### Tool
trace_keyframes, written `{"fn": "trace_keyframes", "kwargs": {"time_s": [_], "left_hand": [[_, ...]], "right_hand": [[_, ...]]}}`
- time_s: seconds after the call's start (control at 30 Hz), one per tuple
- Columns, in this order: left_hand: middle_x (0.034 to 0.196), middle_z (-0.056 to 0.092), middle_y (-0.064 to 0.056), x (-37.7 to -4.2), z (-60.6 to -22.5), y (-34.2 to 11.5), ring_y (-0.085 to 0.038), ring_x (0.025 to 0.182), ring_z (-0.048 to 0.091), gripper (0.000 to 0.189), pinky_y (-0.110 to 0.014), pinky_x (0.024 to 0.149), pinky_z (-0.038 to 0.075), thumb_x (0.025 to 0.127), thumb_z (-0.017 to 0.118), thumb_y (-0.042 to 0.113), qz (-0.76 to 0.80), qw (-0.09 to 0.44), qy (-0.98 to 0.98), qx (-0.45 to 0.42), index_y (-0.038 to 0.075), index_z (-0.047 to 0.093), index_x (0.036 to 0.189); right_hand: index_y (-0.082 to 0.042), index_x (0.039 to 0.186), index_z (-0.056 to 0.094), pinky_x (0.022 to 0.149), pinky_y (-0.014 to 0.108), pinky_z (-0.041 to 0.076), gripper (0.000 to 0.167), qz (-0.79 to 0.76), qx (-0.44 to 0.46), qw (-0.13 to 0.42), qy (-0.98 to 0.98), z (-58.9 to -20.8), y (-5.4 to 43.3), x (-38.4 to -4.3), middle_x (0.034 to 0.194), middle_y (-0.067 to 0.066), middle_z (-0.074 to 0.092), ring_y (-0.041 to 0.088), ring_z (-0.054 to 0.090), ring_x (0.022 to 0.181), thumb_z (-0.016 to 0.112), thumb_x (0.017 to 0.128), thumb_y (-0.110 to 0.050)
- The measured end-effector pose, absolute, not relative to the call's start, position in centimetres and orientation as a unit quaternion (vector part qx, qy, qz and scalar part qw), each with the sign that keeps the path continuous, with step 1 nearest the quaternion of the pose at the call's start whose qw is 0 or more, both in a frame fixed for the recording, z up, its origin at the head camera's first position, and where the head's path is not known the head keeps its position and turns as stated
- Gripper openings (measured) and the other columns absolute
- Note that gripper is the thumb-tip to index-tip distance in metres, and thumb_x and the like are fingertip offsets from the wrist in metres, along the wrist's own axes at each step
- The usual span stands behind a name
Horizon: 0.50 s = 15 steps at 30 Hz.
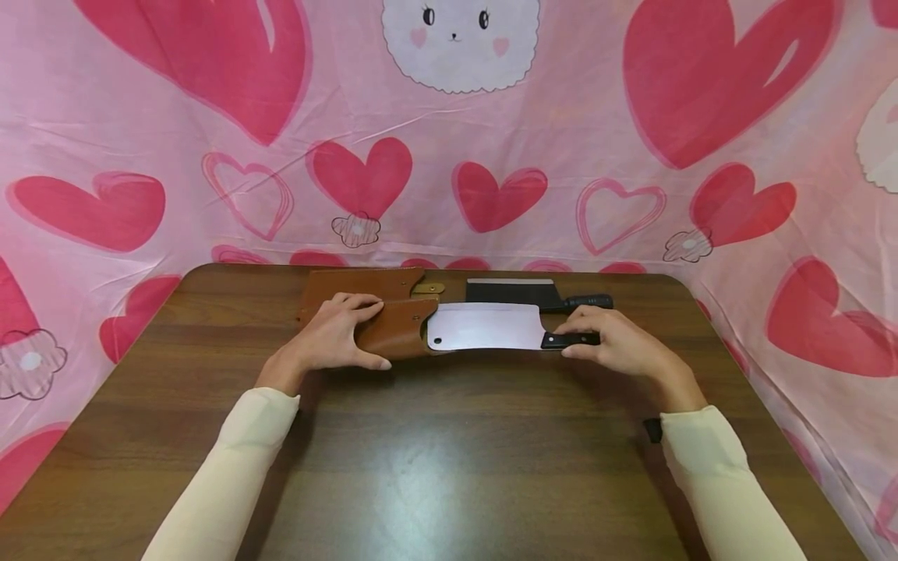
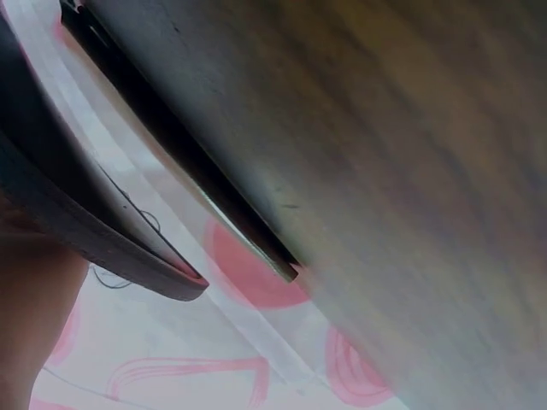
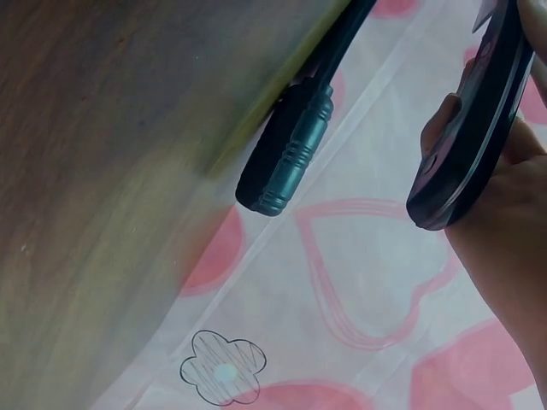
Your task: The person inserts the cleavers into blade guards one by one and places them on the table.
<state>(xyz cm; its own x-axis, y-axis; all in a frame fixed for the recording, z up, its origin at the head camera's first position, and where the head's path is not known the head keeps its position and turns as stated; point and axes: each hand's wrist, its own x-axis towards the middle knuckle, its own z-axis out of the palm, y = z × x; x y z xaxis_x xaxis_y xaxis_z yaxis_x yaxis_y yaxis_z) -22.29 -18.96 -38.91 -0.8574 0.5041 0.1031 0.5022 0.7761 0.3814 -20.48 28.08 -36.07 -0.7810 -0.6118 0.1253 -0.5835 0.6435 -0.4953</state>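
A brown leather knife sheath (image 1: 396, 323) is gripped by my left hand (image 1: 344, 331), thumb at its near edge and fingers over the far side. My right hand (image 1: 610, 339) pinches the black riveted handle (image 3: 470, 128) of a cleaver (image 1: 484, 326). Its wide, shiny blade points left, and the end with the small hole is right at the sheath's mouth. In the left wrist view the sheath's curved edge (image 2: 111, 256) stands off the table, while the right wrist view shows the handle held above it.
Behind lies a second brown sheath (image 1: 365, 280) with a snap strap (image 1: 429, 288). To its right rests a dark-bladed cleaver (image 1: 512, 292) with a ridged black handle (image 3: 286, 162). The wooden table (image 1: 435, 452) ends at a pink heart-print cloth (image 1: 449, 202).
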Motion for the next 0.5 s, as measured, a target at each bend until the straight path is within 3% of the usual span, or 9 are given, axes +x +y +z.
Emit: {"fn": "trace_keyframes", "kwargs": {"time_s": [0.3,0.5], "left_hand": [[0.149,0.049,-0.009,-22.42,-38.89,-18.99,-0.033,0.134,0.036,0.11,-0.056,0.107,0.028,0.065,0.083,0.069,0.216,-0.023,0.937,0.272,0.003,0.053,0.147],[0.148,0.05,-0.009,-22.29,-38.67,-18.82,-0.032,0.133,0.037,0.109,-0.055,0.107,0.029,0.065,0.083,0.069,0.223,-0.026,0.935,0.273,0.004,0.053,0.147]], "right_hand": [[-0.013,0.117,0.077,0.076,0.033,0.049,0.031,-0.274,-0.333,0.027,0.902,-35.98,27.78,-20.41,0.1,-0.007,0.064,0.02,0.056,0.088,0.082,0.086,-0.01],[-0.013,0.118,0.077,0.078,0.037,0.05,0.03,-0.273,-0.333,0.029,0.902,-35.72,27.46,-20.42,0.102,-0.006,0.064,0.023,0.057,0.091,0.081,0.088,-0.016]]}}
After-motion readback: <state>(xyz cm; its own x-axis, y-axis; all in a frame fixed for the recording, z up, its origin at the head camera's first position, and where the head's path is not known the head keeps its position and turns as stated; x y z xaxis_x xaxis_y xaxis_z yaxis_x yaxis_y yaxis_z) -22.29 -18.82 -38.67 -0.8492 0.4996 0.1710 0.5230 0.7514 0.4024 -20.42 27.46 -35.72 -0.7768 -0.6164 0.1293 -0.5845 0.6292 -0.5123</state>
